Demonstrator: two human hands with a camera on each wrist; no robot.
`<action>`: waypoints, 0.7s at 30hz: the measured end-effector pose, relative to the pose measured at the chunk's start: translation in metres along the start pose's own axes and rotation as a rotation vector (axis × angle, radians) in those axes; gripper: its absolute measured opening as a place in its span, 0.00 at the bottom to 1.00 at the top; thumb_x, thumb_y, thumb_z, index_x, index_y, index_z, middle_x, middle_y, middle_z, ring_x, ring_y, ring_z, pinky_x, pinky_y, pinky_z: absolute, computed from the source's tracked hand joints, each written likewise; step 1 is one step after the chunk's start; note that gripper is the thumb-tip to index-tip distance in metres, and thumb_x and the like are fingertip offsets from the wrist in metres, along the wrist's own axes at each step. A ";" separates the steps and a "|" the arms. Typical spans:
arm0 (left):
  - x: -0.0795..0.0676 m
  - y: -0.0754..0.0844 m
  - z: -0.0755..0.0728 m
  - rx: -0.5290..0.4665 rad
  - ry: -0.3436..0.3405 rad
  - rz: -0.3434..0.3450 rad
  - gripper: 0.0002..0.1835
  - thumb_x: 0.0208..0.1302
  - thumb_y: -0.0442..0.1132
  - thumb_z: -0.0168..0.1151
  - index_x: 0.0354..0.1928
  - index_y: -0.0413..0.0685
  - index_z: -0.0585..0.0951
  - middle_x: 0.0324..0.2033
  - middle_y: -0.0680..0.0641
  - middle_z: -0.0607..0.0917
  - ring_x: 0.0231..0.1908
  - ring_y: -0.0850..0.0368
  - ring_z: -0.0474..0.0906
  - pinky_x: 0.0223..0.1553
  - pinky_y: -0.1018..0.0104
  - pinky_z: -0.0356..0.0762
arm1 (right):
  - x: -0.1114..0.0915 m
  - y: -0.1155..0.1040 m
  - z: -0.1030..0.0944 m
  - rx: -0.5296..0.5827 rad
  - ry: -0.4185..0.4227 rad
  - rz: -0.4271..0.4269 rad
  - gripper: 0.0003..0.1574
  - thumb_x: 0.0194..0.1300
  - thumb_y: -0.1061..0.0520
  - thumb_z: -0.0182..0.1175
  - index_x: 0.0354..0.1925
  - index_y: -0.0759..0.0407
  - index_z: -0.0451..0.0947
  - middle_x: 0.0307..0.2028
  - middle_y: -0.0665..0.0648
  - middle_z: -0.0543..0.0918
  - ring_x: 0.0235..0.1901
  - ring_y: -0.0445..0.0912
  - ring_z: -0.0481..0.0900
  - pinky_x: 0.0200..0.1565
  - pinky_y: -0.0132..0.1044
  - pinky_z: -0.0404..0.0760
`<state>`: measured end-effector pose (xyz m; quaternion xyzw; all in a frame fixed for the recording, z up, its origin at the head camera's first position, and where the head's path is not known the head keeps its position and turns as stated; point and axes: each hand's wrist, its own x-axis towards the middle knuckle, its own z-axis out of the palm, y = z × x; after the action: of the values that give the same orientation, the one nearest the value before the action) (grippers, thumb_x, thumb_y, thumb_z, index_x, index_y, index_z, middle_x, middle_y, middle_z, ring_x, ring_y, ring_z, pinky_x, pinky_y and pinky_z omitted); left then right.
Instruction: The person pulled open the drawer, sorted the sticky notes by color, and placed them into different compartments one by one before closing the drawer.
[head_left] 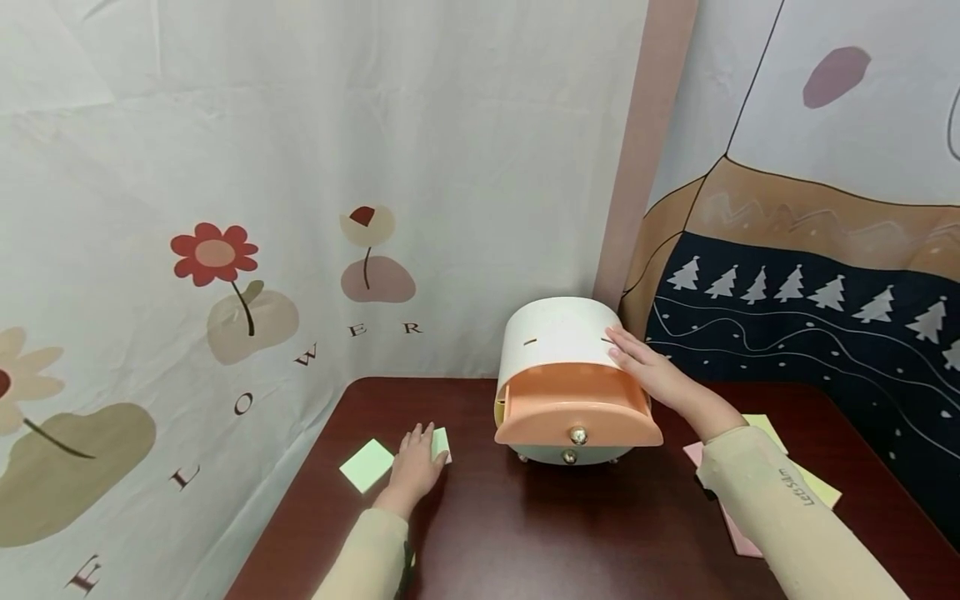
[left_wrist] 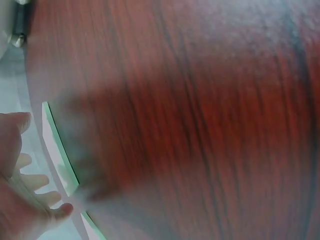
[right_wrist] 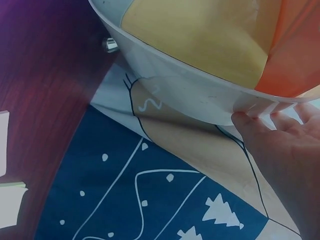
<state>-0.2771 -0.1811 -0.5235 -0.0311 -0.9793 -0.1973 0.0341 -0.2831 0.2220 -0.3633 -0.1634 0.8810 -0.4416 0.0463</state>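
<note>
A rounded white desktop drawer box (head_left: 564, 327) stands toward the back of the table, its orange upper drawer (head_left: 577, 423) pulled out. Against the box's upper right side rests my right hand (head_left: 651, 373), fingers extended; the right wrist view shows the fingertips (right_wrist: 242, 119) touching the white shell. My left hand (head_left: 415, 468) is over the table left of the box, fingers spread and holding nothing visible. Two pale green sticky note pads lie by it: one pad (head_left: 367, 465) to its left, another pad (head_left: 442, 445) partly hidden by its fingers. In the left wrist view, the left hand (left_wrist: 25, 185) is near both pads.
Yellow sticky notes (head_left: 819, 485) and pink ones (head_left: 741, 542) lie at the right, partly under the right sleeve. A pale green lower drawer (head_left: 543, 454) with a gold knob sits below the orange one. Printed curtains hang behind the dark red table (head_left: 510, 542).
</note>
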 end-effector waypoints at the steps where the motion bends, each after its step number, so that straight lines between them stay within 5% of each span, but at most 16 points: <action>1: 0.000 -0.001 0.000 0.001 -0.003 -0.005 0.33 0.67 0.46 0.56 0.69 0.37 0.62 0.67 0.30 0.61 0.66 0.30 0.56 0.58 0.34 0.63 | 0.000 0.000 0.000 0.000 0.000 0.001 0.39 0.74 0.41 0.41 0.75 0.55 0.45 0.75 0.61 0.39 0.73 0.62 0.36 0.64 0.71 0.40; 21: 0.007 -0.005 -0.008 0.054 -0.103 -0.017 0.33 0.64 0.44 0.59 0.65 0.30 0.65 0.63 0.28 0.66 0.64 0.29 0.58 0.60 0.37 0.64 | 0.001 0.003 0.001 0.008 0.005 -0.011 0.39 0.75 0.40 0.39 0.75 0.55 0.44 0.75 0.59 0.38 0.73 0.60 0.35 0.65 0.70 0.38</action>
<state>-0.2839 -0.1882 -0.5172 -0.0320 -0.9849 -0.1692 -0.0173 -0.2849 0.2227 -0.3665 -0.1668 0.8785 -0.4457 0.0425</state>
